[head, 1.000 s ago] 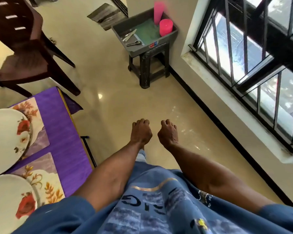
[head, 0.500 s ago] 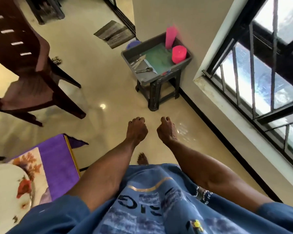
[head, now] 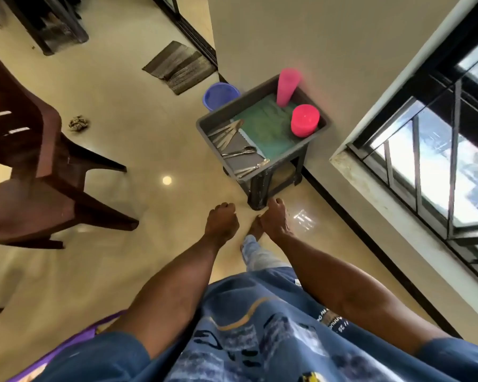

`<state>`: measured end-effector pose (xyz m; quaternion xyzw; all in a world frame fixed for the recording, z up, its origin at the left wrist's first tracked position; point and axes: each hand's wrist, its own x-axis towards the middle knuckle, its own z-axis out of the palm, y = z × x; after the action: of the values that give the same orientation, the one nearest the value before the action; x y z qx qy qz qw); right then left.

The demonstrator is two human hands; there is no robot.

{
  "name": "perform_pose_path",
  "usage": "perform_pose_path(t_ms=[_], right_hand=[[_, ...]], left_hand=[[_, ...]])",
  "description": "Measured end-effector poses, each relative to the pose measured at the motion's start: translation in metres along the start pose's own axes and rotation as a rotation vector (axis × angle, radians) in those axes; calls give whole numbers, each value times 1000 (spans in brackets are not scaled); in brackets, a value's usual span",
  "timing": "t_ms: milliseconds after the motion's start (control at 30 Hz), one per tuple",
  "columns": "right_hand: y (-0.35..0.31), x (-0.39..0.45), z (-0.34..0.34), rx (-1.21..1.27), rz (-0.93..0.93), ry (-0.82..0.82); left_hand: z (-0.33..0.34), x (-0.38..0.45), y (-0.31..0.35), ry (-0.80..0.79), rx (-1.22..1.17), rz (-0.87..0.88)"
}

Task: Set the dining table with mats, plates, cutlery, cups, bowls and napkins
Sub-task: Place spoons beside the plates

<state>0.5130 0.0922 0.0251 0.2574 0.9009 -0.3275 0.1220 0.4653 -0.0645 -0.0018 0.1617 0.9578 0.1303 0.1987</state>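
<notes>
The person stands on the cream floor (head: 100, 271) with both arms held out low in front. The left hand (head: 222, 223) and the right hand (head: 274, 220) hang side by side, a small gap between them, each with its fingers curled under into a loose fist and nothing in its grasp.

Ahead of the hands, beyond the right one, a grey tray (head: 204, 125) sits on a dark stool (head: 258, 188) against the wall. Inside it, the cutlery (head: 226, 133) lies along the near left side, with a green cloth (head: 262, 128) beside it. On the cloth's far side stand a stack of pink cups (head: 287, 86) and a stack of pink bowls (head: 305, 120). Both hands are well short of the tray, touching nothing.

A dark brown chair (head: 33, 172) stands to the left, and a purple table edge (head: 105, 322) shows at the lower left.
</notes>
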Motion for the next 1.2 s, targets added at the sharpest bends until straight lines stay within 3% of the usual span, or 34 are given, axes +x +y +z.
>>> perform_pose_path(t_ms=[367,533,667,900,1200], right_hand=[[-35,160,-38,11,73,-35],[-26,211,-30,65,186,-24],[-17,252,-14,136,245,16],[7,289,17,126,273,9],[6,297,16,93,287,49]], left_hand=[[-53,174,22,-137,-173,-38],[-29,240,29,-206,-275,-100],[9,287,28,-320,-201,-160],[55,327,15,-472,-40,-119],[62,343,21,-683,-94,-160]])
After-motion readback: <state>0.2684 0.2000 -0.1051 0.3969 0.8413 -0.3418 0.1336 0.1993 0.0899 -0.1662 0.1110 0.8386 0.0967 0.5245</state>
